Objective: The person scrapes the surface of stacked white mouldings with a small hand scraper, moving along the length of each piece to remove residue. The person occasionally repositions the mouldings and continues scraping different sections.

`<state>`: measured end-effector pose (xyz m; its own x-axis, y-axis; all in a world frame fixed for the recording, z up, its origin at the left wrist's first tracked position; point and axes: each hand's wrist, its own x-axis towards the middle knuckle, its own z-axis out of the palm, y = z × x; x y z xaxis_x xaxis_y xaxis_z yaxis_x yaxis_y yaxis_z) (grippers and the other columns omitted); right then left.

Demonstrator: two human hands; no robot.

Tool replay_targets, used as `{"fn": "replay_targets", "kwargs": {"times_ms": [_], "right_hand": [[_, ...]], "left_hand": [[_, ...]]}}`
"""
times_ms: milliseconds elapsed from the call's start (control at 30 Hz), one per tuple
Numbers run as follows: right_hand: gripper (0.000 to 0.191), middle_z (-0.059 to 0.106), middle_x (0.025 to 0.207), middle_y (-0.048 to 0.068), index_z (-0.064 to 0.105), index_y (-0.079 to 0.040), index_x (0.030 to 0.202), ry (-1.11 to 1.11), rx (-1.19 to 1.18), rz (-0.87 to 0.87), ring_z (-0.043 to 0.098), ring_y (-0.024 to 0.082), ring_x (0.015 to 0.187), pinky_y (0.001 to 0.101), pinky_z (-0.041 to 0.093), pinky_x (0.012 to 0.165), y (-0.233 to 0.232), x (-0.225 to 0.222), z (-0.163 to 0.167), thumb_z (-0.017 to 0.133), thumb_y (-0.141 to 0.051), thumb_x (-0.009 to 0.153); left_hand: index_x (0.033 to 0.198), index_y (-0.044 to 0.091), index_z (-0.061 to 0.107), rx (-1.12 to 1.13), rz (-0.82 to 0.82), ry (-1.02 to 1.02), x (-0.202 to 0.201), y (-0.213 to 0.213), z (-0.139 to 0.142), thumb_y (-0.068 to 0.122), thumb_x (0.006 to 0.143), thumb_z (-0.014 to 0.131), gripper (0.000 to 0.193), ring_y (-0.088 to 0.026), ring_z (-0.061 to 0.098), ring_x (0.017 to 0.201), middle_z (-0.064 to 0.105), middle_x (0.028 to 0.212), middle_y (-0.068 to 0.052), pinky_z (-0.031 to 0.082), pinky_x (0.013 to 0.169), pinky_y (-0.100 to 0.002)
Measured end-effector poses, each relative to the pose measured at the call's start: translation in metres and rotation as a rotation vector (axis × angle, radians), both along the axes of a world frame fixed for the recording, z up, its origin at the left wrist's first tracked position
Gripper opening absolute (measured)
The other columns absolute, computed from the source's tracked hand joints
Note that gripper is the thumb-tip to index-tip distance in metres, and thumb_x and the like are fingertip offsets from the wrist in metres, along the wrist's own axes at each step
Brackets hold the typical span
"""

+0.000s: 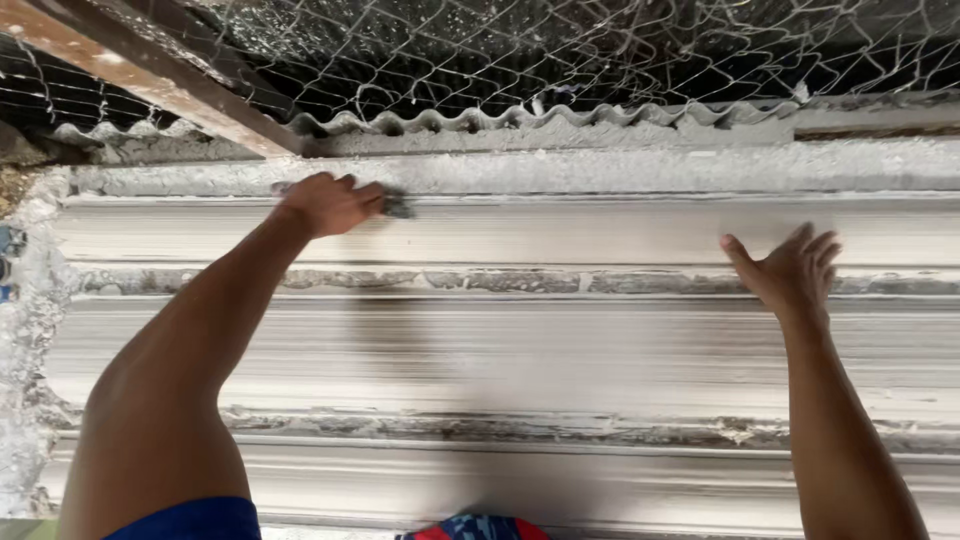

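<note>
left hand (325,203) closes around a small dark tool (397,206), kind unclear, pressed to the top band of a stepped plaster moulding (560,350); right hand (795,270) lies open, fingers spread, flat on the next band, well apart. judged best practice: keep the tool flush and draw it along the band under even pressure, the braced hand steadying. plaster smooth on faces, crumbly in grooves; corrugated sheet (480,120) and wire mesh (600,50) above.
</note>
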<state>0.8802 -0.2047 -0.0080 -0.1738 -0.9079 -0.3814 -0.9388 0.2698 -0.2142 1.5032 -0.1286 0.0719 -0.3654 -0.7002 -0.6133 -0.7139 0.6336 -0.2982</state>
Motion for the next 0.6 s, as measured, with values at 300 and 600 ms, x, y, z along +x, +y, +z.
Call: {"fn": "replay_targets", "kwargs": {"times_ms": [300, 600], "right_hand": [[0.139, -0.006, 0.165, 0.04, 0.002, 0.01, 0.161, 0.022, 0.016, -0.025, -0.002, 0.052, 0.157, 0.065, 0.03, 0.118, -0.013, -0.023, -0.033, 0.057, -0.085, 0.074], [0.136, -0.002, 0.168, 0.037, 0.007, 0.006, 0.165, 0.044, -0.074, -0.019, 0.001, 0.05, 0.159, 0.0647, 0.021, 0.123, 0.003, -0.022, -0.028, 0.052, -0.089, 0.078]], "left_hand": [[0.141, 0.005, 0.059, 0.014, -0.126, 0.325, -0.262, -0.112, -0.066, 0.04, 0.112, 0.038, 0.049, -0.027, 0.076, 0.099, 0.071, 0.125, -0.017, 0.065, 0.08, -0.042], [0.164, 0.048, 0.016, 0.145, -0.054, 0.208, -0.121, -0.051, 0.005, 0.034, 0.106, 0.036, 0.064, -0.025, 0.074, 0.1, 0.019, 0.17, -0.002, 0.067, 0.074, -0.037]]}}
